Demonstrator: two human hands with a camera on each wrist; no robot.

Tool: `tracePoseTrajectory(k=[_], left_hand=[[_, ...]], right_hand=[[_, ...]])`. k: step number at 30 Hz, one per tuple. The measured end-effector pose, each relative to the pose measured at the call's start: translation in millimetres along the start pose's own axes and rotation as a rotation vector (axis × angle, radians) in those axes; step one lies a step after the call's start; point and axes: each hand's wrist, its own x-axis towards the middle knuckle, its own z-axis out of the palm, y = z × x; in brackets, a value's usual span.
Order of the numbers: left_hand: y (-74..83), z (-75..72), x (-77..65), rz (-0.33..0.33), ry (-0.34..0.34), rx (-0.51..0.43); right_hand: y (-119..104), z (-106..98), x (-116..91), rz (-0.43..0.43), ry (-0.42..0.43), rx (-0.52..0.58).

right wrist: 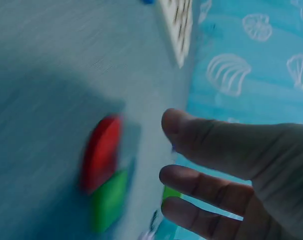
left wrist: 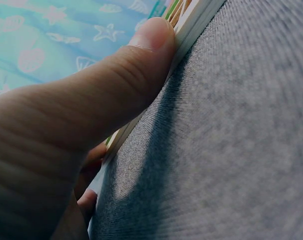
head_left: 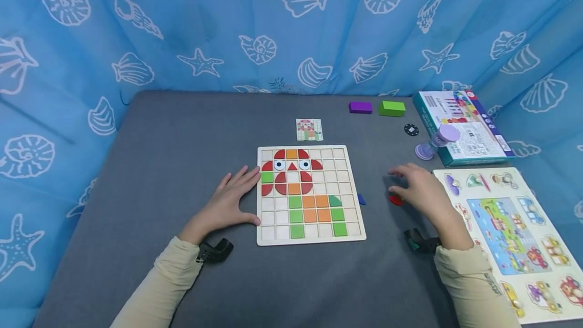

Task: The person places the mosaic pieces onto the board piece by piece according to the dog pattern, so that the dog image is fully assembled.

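Note:
My left hand (head_left: 226, 204) rests against the left edge of a wooden grid board (head_left: 281, 217), fingers spread and thumb along its side. Red, orange and green tiles and two eye discs on the board form a figure. To the right of the board, my right hand (head_left: 421, 190) hovers over the table with thumb and fingers apart, holding nothing. Below it lies a red rounded piece (right wrist: 101, 154), partly hidden by the hand in the head view. A green piece (right wrist: 110, 202) sits beside the red one in the right wrist view. A small blue piece (head_left: 362, 199) lies at the board's right edge.
A pattern card (head_left: 309, 129) lies behind the board. Purple (head_left: 360, 108) and green blocks (head_left: 391, 109), a black disc (head_left: 411, 129), a lilac hourglass-shaped item (head_left: 444, 135) and a box (head_left: 473, 130) stand back right. A picture peg puzzle (head_left: 514, 287) lies at right.

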Motion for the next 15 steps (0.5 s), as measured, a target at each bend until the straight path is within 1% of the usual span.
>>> tracePoseTrajectory(k=[4, 8, 11, 15], left_hand=[[-1.1, -0.1, 0.0, 0.007, 0.002, 0.010], [-0.9, -0.1, 0.5, 0.001, 0.002, 0.011], [-0.6, -0.1, 0.6, -0.008, 0.003, 0.010], [-0.2, -0.2, 0.2, -0.013, 0.004, 0.009]], right_hand=[[17, 2, -11, 0.081, -0.013, 0.015], [24, 4, -17, 0.149, -0.034, 0.039], [26, 5, -19, 0.169, -0.054, 0.059], [27, 4, -20, 0.175, -0.068, 0.055]])
